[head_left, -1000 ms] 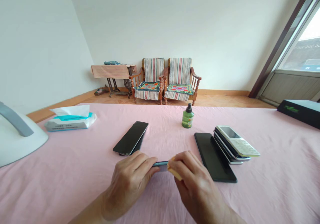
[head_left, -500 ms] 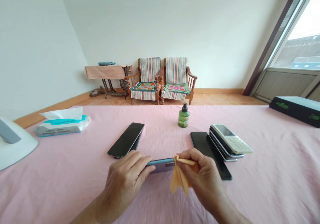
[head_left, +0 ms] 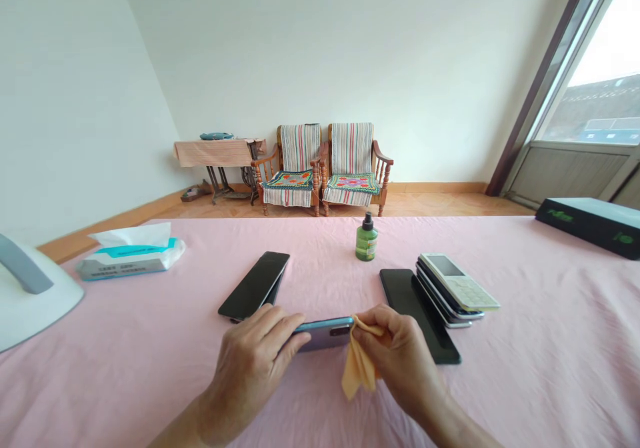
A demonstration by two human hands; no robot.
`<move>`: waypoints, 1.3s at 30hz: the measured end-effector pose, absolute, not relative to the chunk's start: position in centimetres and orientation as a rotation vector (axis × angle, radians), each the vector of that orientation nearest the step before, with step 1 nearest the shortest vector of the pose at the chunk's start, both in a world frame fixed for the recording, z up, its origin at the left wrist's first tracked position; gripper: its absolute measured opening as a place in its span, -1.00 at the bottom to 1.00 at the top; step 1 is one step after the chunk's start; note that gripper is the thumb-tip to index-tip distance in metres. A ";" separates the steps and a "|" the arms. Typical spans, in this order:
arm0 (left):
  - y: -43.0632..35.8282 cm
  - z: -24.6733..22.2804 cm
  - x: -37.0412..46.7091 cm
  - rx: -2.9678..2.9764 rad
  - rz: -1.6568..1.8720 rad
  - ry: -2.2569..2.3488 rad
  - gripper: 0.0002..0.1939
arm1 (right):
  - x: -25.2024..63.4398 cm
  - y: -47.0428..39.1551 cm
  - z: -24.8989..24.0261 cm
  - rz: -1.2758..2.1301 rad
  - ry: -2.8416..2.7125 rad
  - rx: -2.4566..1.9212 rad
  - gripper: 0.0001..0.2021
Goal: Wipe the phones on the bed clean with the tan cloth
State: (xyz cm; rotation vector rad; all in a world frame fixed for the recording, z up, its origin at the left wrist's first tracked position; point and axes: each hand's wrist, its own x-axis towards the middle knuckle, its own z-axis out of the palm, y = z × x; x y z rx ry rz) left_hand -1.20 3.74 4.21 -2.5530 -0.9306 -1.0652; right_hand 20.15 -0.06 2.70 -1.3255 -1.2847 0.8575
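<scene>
My left hand (head_left: 263, 358) is closed around one end of a blue smartphone (head_left: 320, 338), which is held on its long edge above the cloth with its camera side facing me. At the phone's other end, my right hand (head_left: 400, 345) pinches a yellow cleaning cloth (head_left: 359, 367) against the edge near the camera; the cloth's loose part hangs down. Beyond my left hand lies a black smartphone (head_left: 255, 285), propped on another one. Close to my right hand are a flat black phone (head_left: 420, 315) and a stack topped by a white keypad phone (head_left: 463, 285).
A green spray bottle (head_left: 367, 240) stands beyond the phones. To the left are a tissue pack (head_left: 133, 261) and a white appliance with a grey handle (head_left: 35, 295). A black box (head_left: 587, 225) sits far right on the pink tablecloth (head_left: 555, 341). Two wooden chairs (head_left: 350, 161) stand beyond.
The cloth in my right hand has shifted slightly to the right toward the phone's end, baring more of the camera. My left hand keeps its hold. The view has tilted up slightly.
</scene>
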 end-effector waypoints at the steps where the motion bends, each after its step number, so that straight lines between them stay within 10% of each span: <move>1: 3.6 4.2 -1.2 -2.543 -1.065 -0.921 -0.84 | 20.2 0.0 2.6 0.823 -1.336 -1.365 -0.84; 13: 2.3 2.9 -0.5 -2.534 -0.907 -0.878 -0.55 | 20.2 0.0 2.2 0.712 -1.463 -1.350 -0.87; 39: 3.1 3.1 -0.3 -2.544 -0.978 -0.851 -0.62 | 19.7 0.0 3.2 0.569 -1.501 -1.379 -0.80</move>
